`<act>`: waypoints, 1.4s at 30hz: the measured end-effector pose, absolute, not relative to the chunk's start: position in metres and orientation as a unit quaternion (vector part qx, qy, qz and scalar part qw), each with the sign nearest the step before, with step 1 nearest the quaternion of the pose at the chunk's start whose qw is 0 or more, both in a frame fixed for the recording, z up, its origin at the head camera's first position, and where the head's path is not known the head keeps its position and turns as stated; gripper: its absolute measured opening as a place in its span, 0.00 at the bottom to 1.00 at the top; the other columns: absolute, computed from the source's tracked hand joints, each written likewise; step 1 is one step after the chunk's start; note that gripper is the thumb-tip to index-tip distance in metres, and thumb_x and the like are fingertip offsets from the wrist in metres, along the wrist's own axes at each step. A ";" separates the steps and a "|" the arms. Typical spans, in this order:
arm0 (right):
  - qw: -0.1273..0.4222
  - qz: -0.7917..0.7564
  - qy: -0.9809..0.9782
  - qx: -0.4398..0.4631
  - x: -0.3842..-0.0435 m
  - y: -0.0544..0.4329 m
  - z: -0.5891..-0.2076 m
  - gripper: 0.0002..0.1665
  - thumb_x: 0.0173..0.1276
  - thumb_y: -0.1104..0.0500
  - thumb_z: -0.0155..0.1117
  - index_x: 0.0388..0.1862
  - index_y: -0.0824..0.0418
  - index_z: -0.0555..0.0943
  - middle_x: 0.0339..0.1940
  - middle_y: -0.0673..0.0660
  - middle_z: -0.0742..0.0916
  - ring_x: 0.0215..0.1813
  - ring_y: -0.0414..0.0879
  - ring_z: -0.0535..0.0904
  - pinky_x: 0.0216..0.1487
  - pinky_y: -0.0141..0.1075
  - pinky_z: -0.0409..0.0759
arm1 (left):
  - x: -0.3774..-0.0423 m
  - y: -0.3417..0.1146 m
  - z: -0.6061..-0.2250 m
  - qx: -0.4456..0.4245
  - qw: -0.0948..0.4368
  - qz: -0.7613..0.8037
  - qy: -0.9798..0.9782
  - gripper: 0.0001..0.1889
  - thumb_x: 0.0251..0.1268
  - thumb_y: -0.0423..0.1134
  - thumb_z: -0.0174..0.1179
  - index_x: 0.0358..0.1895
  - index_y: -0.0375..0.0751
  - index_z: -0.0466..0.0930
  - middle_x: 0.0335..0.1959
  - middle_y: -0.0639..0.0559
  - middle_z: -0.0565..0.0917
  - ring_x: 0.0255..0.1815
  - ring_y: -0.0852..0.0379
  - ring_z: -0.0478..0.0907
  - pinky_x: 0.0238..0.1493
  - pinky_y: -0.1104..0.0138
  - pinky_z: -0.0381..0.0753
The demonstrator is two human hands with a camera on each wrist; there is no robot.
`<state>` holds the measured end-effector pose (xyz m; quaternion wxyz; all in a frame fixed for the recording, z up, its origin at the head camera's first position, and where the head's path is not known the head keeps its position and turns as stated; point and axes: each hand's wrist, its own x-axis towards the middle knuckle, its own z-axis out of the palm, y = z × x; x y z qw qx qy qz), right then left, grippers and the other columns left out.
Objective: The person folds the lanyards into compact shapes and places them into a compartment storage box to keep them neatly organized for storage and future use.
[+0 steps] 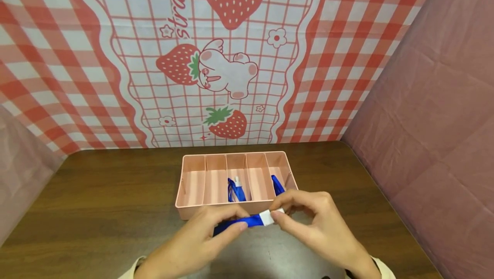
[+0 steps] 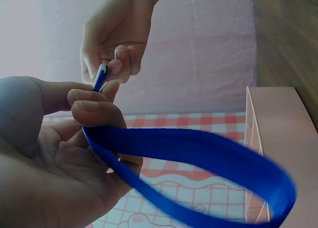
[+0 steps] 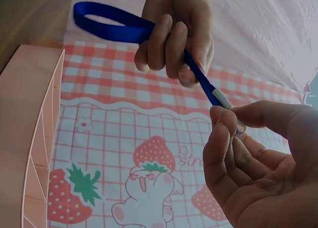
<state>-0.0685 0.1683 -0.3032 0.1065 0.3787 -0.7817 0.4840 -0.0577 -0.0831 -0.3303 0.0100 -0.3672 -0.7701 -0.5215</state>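
A blue lanyard with a white end clip is stretched between both hands, just in front of a pink divided box. My left hand pinches the blue strap between thumb and fingers; in the left wrist view a loop of the strap hangs out past those fingers. With thumb and index fingertip, my right hand grips the white clip's far end, partly covering it. The right wrist view shows the strap running straight from the left fingers to the white clip.
The pink box has several compartments. A folded blue lanyard with a white clip lies in the middle one, and another blue strap in the rightmost. Behind the brown table hangs a strawberry-print cloth; pink fabric stands at the right.
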 end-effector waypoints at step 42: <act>0.065 0.442 -0.819 0.360 -0.085 0.211 -0.291 0.16 0.64 0.72 0.67 0.41 0.51 0.85 0.29 0.46 0.87 0.28 0.38 0.83 0.26 0.31 0.81 | -0.061 -0.107 -0.320 -0.369 0.028 -0.459 -0.808 0.07 0.77 0.41 0.54 0.43 0.53 0.83 0.34 0.68 0.81 0.35 0.68 0.76 0.39 0.72 0.78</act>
